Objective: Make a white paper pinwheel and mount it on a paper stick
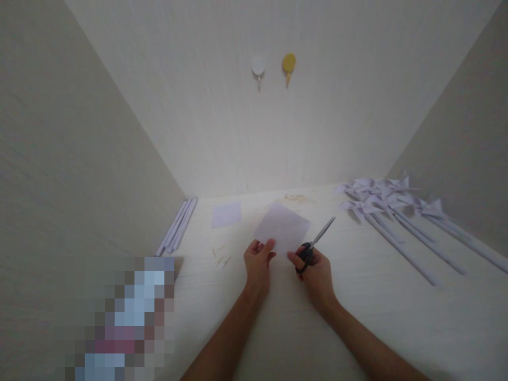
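My left hand (259, 260) pinches the lower left edge of a square white sheet of paper (282, 225), which is turned so one corner points away from me. In my right hand (317, 272) is a pair of scissors (322, 233) with black handles. The blades point up and right, away from the paper, and look closed. My right thumb and fingers are wrapped about the handles, close to the sheet's near corner. A second square of paper (226, 215) lies flat to the left. Several small thin sticks (219, 259) lie loose left of my left hand.
Several paper pinwheels (373, 203) on rolled paper sticks lie at the right. Rolled paper tubes (178, 227) rest by the left wall. Small pale pieces (294, 198) lie at the back. Two hooks, one white (258, 66), one yellow (289, 63), are on the back wall. A blurred-out area covers the lower left.
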Demonstrator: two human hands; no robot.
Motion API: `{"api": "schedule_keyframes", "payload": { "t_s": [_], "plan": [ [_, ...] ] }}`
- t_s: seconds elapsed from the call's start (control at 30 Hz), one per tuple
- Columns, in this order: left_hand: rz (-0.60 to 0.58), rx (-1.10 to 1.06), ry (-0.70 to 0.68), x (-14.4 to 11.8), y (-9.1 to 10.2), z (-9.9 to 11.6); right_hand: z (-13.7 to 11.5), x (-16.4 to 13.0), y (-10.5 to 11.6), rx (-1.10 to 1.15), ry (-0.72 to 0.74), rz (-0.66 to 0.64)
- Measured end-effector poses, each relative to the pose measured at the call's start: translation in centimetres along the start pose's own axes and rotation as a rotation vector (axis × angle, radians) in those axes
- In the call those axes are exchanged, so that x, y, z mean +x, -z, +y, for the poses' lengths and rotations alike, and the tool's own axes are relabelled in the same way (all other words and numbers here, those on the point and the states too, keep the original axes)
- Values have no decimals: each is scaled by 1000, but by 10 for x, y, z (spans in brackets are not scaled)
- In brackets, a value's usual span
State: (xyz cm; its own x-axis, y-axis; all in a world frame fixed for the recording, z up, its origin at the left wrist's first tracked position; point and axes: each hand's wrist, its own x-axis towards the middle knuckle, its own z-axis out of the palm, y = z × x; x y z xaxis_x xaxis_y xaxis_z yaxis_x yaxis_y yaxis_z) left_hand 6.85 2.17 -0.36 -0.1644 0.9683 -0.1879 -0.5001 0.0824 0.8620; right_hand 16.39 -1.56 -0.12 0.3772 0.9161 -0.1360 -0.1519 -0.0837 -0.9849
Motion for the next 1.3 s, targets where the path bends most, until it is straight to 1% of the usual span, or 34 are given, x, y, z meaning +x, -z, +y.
{"api": "schedule_keyframes", "payload": {
  "t_s": [0.13, 0.2, 0.27, 0.33, 0.4, 0.5, 0.57, 0.6, 0.67, 0.8, 0.9, 1.0, 1.13, 1.3],
  "plan": [
    [-110, 351, -73, -7, -2, 0, -2, -1, 1, -24, 7, -8],
    [-132, 494, -129, -8, -3, 2, -2, 0, 2, -39, 8, -12],
    [-110, 537, -155, -6, -3, 4, -3, 1, 3, -54, -9, -25],
    [-59, 510, -160, -1, -1, 7, -4, 1, 3, -79, -38, -62],
    [-2, 460, -162, 6, 1, 9, -5, 1, 3, -122, -67, -147],
    [59, 390, -169, 16, 5, 10, -6, -1, 4, -160, -119, -387],
    [71, 342, -178, 21, 6, 11, -7, -4, 5, -151, -152, -546],
    [70, 317, -177, 24, 6, 11, -7, -5, 5, -154, -165, -604],
    [64, 256, -154, 29, 7, 12, -9, -8, 6, -186, -184, -662],
    [74, 155, -84, 34, 7, 14, -13, -10, 6, -246, -221, -637],
    [74, 127, -89, 36, 7, 16, -15, -10, 5, -285, -246, -628],
    [69, 142, -100, 35, 8, 17, -15, -9, 5, -343, -254, -645],
    [72, 214, -102, 32, 7, 17, -12, -10, 6, -395, -221, -687],
    [31, 235, -88, 30, 6, 14, -10, -10, 7, -414, -224, -688]
  ]
}}
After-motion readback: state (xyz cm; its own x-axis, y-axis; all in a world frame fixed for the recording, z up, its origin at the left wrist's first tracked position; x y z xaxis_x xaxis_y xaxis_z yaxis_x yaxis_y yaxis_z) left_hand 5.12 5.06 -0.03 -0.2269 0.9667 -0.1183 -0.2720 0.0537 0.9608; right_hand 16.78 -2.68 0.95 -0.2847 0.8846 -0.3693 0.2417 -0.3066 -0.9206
